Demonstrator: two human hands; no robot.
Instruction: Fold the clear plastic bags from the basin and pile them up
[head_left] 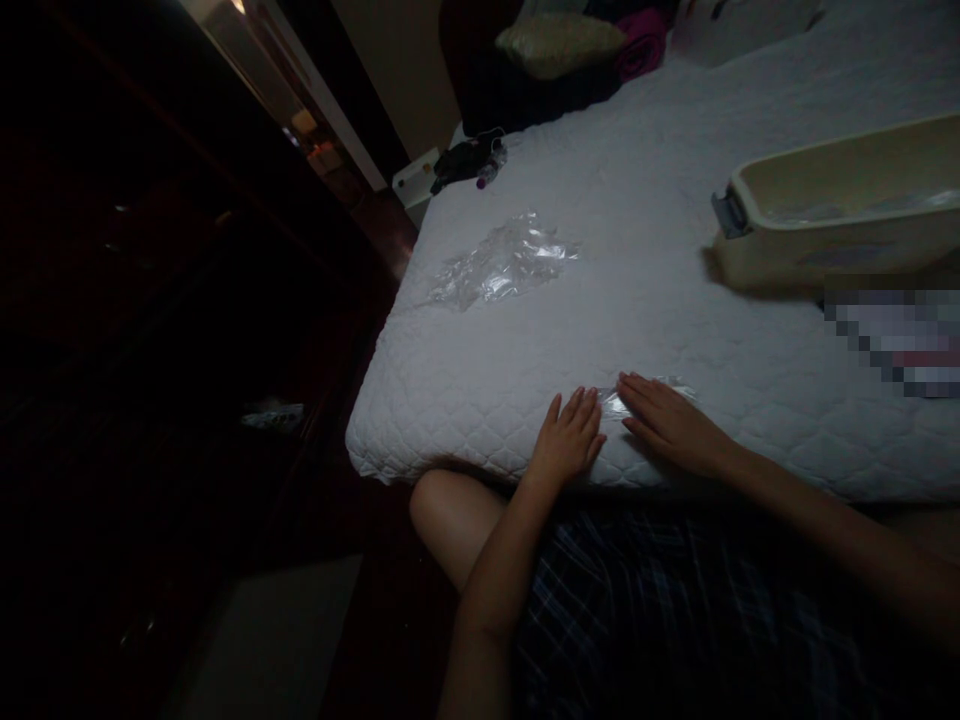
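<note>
A small piece of clear shiny plastic [615, 403] lies flat on the white quilted mattress [465, 390] near its front edge. My left hand [568, 437] rests at the left end of this plastic, palm down with its fingers spread. On the other side, my right hand [670, 422] lies flat over part of the plastic, its fingers stretched out and the thumb apart. Neither hand grips anything. Farther back on the mattress is a larger crumpled clear plastic sheet [506, 262], touched by neither hand.
A beige bin [817, 255] with a grey latch stands on the mattress at the right, beside a blurred-out item [911, 335]. Toward the back lie a pillow [559, 45], a magenta cloth [641, 45] and dark items [465, 162]. Dark furniture fills the left.
</note>
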